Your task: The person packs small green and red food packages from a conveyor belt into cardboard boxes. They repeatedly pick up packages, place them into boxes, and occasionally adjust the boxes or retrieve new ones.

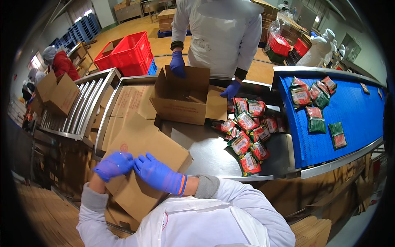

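A brown cardboard box (145, 136) lies tilted before me at the near side of the metal table. My left hand (114, 165), in a blue glove, has its fingers curled at the box's flap edge. Right beside it, my right hand (159, 174) grips the same edge, gloved in blue with an orange band at the cuff. The two sets of fingertips nearly meet, and what lies under them is hidden. To the right, a heap of red and green packets (247, 139) rests on the steel tabletop (206, 157).
Opposite me, a co-worker (216, 40) in white holds an open cardboard box (182, 108) by its flaps. A blue conveyor belt (355, 114) carries several packets at right. On the left stand a roller conveyor (83, 102) with another box (58, 95) and red crates (129, 52).
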`<state>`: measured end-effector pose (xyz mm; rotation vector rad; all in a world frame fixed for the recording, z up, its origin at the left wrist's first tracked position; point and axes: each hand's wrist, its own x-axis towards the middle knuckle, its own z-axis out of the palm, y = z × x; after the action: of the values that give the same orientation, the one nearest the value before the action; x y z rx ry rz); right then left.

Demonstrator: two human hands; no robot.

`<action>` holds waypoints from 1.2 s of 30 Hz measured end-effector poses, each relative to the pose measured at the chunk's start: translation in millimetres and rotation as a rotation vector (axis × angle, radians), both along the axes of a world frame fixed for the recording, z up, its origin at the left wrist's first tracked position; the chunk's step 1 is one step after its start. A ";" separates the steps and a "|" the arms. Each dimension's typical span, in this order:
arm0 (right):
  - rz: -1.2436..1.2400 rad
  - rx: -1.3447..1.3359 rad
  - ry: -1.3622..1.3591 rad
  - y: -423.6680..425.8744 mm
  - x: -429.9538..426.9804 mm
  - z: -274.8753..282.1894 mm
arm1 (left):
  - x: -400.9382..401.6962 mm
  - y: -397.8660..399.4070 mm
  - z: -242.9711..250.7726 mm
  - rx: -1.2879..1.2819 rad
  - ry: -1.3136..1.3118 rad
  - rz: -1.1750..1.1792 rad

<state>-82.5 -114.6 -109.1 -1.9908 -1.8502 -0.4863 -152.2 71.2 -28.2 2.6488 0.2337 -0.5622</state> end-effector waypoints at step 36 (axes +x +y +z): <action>-0.124 0.739 1.589 -103.1 127.0 -66.2 | 18.3 36.4 -130.2 -1.219 -0.851 0.521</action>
<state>44.5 -217.7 -175.3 -1.1736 -0.4160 0.3411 -134.0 107.6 -158.3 1.3426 0.1990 0.4921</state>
